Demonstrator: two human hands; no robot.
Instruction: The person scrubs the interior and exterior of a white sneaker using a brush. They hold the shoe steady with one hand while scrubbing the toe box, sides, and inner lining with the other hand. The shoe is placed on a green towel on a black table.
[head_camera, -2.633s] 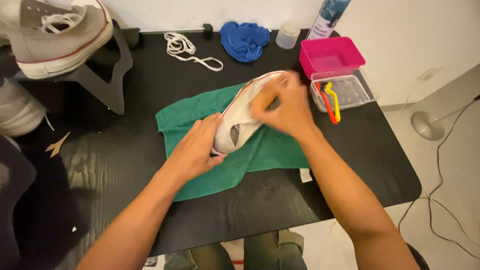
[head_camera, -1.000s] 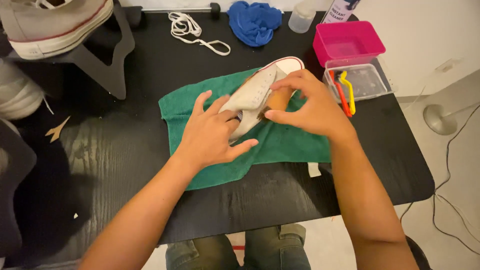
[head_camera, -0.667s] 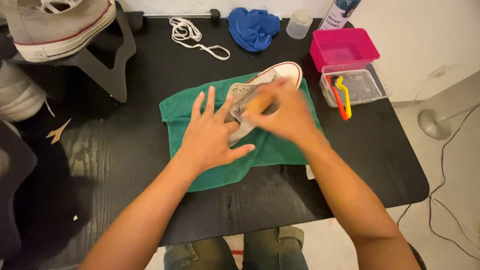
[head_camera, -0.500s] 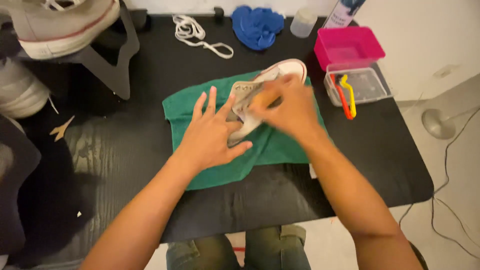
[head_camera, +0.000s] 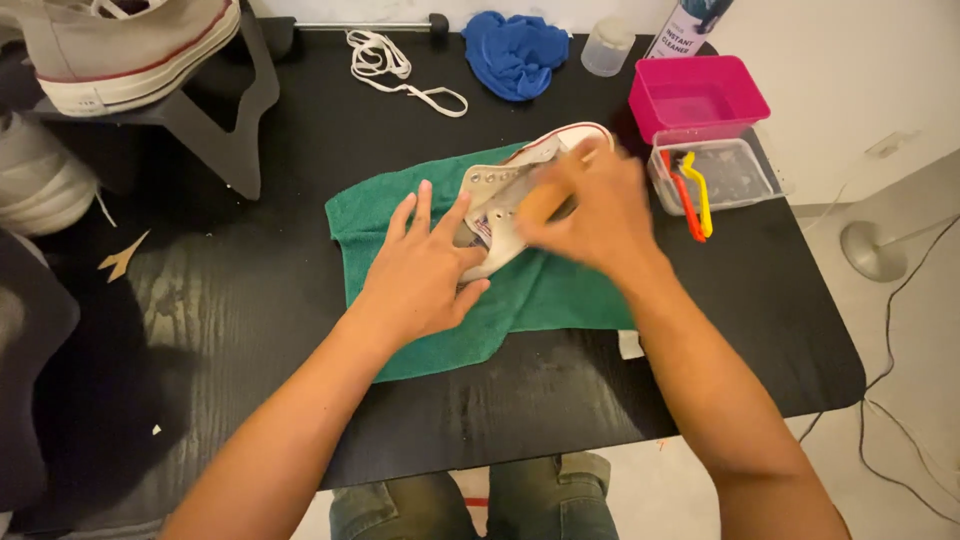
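Note:
A pale grey high-top sneaker (head_camera: 500, 195) with a white toe cap lies on its side on a green towel (head_camera: 550, 295) in the middle of the black table (head_camera: 250, 330). My left hand (head_camera: 420, 275) lies flat with spread fingers on the shoe's heel end, pressing it down. My right hand (head_camera: 590, 215), blurred by motion, is closed around a small wooden-looking brush (head_camera: 542, 205) held against the shoe's side. Most of the brush is hidden under my fingers.
A pink tub (head_camera: 698, 98) and a clear tray (head_camera: 735, 178) with red and yellow tools stand at the right. Behind are a blue cloth (head_camera: 515, 55), a small jar (head_camera: 607, 47), a spray can (head_camera: 685, 25) and white laces (head_camera: 390, 70). Another sneaker (head_camera: 130, 50) rests on a stand at the left.
My right hand has been sliding back and forth along the shoe with the brush. My left hand has stayed flat on the heel end. The view has shifted slightly.

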